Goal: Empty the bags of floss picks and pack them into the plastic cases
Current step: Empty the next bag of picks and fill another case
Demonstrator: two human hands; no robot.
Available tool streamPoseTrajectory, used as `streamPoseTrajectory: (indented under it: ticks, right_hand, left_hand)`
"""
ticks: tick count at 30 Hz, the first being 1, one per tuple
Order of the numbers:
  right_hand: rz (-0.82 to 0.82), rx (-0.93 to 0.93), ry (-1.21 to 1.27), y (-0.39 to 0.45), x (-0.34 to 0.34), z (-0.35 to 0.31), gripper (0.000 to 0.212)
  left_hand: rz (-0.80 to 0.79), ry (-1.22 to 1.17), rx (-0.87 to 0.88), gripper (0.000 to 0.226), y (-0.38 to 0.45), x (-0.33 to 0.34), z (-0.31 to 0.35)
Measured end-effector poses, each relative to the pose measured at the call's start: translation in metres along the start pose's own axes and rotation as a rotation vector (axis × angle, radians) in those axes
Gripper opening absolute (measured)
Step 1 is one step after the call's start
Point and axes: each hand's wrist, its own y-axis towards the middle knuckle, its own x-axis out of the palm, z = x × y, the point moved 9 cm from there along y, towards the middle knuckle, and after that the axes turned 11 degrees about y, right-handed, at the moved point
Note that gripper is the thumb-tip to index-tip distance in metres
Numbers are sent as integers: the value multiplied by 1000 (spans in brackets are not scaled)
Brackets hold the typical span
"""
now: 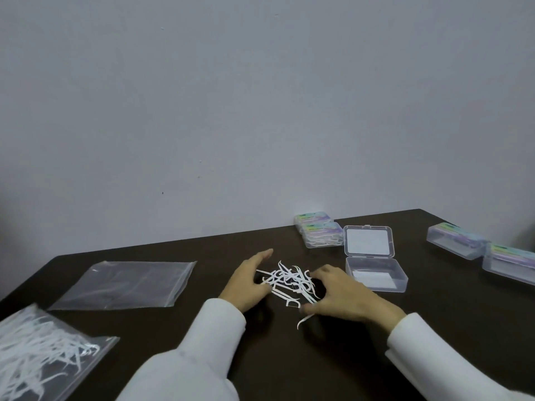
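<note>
A loose heap of floss picks (289, 280) lies on the dark surface (289, 357), light, springy and prone to tangle. The left hand (250, 280) and right hand (337, 296) cup it, fingers spread. An open case (376, 274) waits just beside.

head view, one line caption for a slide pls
Both hands gather loose floss picks beside an open plastic case.
</note>
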Motion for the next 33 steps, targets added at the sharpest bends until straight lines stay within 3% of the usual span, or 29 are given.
streamPoseTrajectory:
  ticks: [2,5,15,19,25,33]
  right_hand:
    - [-81,3,-78,-1,6,0,84]
    - [-48,-26,-55,3,3,-3,70]
    - [108,-148,70,20,-10,0,22]
    - [121,-140,68,17,-13,2,34]
    - [149,-115,-193,11,-2,-15,58]
    - [192,-142,-75,15,-3,-18,32]
  left_hand:
    - [-120,85,7,77,1,15,4]
    - [-143,261,52,78,6,27,12]
    - [-1,89,119,51,6,9,12]
    - [39,42,92,53,7,-3,1]
    - [-109,172,45,58,8,-2,-9]
    - [-183,277,171,58,11,12,17]
